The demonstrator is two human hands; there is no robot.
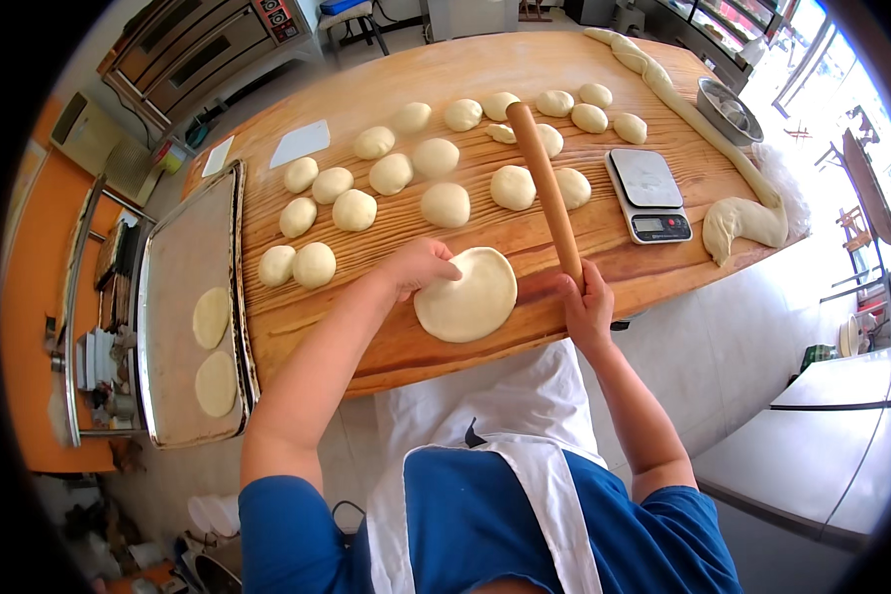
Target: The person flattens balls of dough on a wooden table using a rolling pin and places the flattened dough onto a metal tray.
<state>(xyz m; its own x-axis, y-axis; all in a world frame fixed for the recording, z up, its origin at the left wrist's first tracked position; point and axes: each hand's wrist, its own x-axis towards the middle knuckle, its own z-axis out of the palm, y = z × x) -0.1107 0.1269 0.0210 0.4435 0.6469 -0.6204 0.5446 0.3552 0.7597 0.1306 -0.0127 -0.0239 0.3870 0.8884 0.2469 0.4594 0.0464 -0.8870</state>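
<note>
My left hand [423, 269] pinches the upper left edge of a flat round of dough [469, 301] near the front edge of the wooden worktable [416, 356]. My right hand [591, 306] grips the lower end of a wooden rolling pin [546, 185], which points up and away over the table, to the right of the flat round. Beyond both hands lie several dough balls [445, 205] in loose rows, some behind the pin. Two flattened dough rounds [211, 318] rest on a lined baking tray [178, 252] at the left.
A digital scale [647, 194] stands right of the dough balls. Along the right side runs a long dough rope [702, 122], thick at its near end, beside a metal bowl [729, 111]. White scrapers [301, 143] lie at the back left. A deck oven [200, 59] stands beyond the table.
</note>
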